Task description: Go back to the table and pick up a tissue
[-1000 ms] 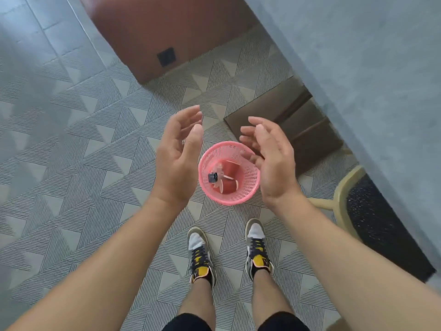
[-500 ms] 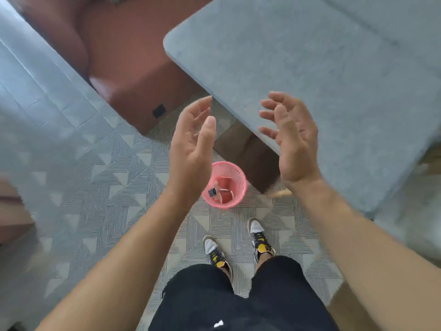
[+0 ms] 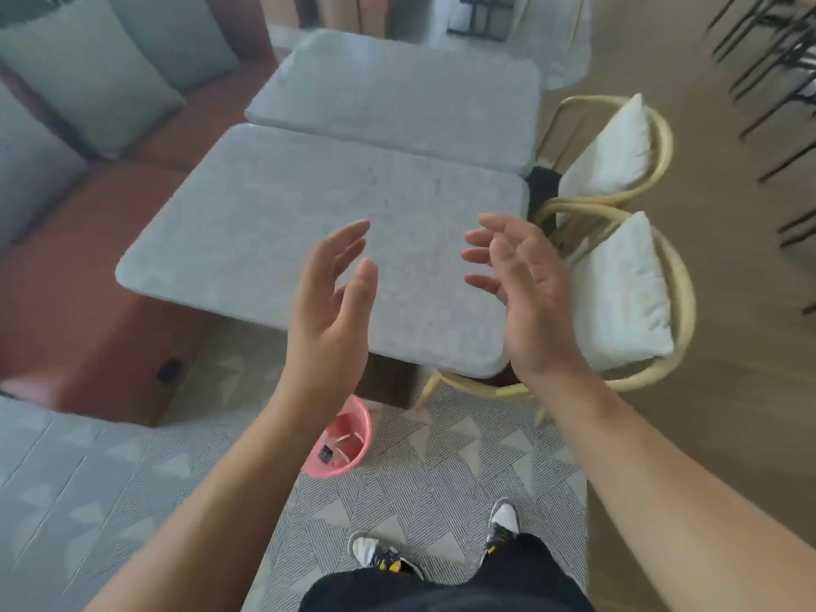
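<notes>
Left hand: the left hand (image 3: 329, 311) is raised over the near edge of the desk (image 3: 273, 223), palm turned inward, fingers straight and a little spread, holding nothing.
Right hand: the right hand (image 3: 525, 298) is up at the same height, at 3 o'clock from the left one, palm facing it, fingers loosely bent, empty; the two hands are well apart.
Basket: a pink basket (image 3: 353, 457) stands on the patterned floor at 6 o'clock from the left hand, partly behind that forearm, near the desk's base; small scraps lie inside, too blurred to name.
Desk: grey stone top, with a second desk (image 3: 397, 95) butted against it at 12 o'clock.
Chairs: two cane chairs with white cushions (image 3: 618, 293) at 3 o'clock of the desk.
Sofa: a brown sofa (image 3: 66, 267) at 9 o'clock.
Feet: sneakers (image 3: 379, 556) at 6 o'clock of the basket.
</notes>
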Available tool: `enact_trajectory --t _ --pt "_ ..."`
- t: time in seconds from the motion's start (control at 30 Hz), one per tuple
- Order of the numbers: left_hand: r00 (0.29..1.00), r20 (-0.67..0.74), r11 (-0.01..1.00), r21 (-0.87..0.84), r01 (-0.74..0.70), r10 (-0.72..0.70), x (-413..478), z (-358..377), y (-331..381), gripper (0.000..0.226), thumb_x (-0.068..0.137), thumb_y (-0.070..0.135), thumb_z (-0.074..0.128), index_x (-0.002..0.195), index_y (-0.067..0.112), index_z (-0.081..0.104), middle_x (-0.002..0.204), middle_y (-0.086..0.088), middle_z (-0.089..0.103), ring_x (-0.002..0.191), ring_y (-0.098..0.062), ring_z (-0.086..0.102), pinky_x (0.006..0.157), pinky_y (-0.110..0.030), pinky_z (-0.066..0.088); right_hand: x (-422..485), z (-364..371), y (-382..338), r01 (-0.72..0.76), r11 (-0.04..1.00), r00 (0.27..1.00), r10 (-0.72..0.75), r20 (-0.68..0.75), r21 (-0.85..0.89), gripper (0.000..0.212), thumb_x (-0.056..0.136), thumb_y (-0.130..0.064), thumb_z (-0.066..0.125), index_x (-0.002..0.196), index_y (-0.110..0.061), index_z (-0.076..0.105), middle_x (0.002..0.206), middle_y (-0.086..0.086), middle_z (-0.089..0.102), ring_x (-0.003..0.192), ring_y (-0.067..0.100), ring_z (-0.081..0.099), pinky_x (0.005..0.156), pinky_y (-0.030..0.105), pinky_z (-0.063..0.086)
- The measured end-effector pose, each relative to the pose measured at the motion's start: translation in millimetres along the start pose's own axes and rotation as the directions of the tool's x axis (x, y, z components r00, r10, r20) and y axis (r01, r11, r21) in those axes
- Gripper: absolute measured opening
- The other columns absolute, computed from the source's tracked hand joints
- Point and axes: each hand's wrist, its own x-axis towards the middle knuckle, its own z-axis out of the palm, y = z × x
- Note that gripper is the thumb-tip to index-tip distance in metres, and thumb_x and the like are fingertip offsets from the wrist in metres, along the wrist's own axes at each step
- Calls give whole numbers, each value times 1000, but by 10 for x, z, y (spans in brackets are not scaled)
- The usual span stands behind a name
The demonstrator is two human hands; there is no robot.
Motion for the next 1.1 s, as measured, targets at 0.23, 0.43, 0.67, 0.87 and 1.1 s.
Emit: enact_trajectory --t 0.23,0.43,0.67,0.87,1.1 --pt "971 231 996 -84 -43 61 -103 1353 231 31 96 46 52 127 42 58 140 11 60 138 -11 56 111 -42 51 -78 -1379 -213 20 1000 972 -19 -234 2 42 94 -51 58 124 -21 67 116 5 72 108 27 69 91 45 59" --pt "937 337 992 -115 -53 89 -436 2740 412 31 95 47 52 126 41 59 131 20 64 135 -9 57 109 -42 52 -248 -2734 -329 46 999 932 -34 -362 25 34 93 -47 58 116 -25 68 107 4 71 101 23 68 86 40 55" --pt "891 441 991 -123 -57 106 -881 4362 647 42 103 35 50 140 17 58 141 2 64 138 -12 57 113 -53 49 -430 -4411 -613 65 997 889 -74 -452 -35 25 100 -29 54 118 -18 68 102 1 72 95 18 68 85 43 57" --pt "860 492 988 -130 -80 134 -945 5330 876 42 103 35 50 141 18 57 139 9 61 136 -8 57 114 -50 50 -374 -5374 -770 81 996 848 -94 -522 -48 28 99 -38 57 119 -23 68 109 4 71 102 20 68 87 43 58" --pt "855 498 983 -169 -70 146 -573 6204 850 41 100 47 50 136 31 57 138 16 63 136 -6 57 114 -49 50 121 -6076 -683 86 992 836 -125 -535 -97 28 101 -36 54 121 -24 69 114 1 72 113 23 67 99 52 57"
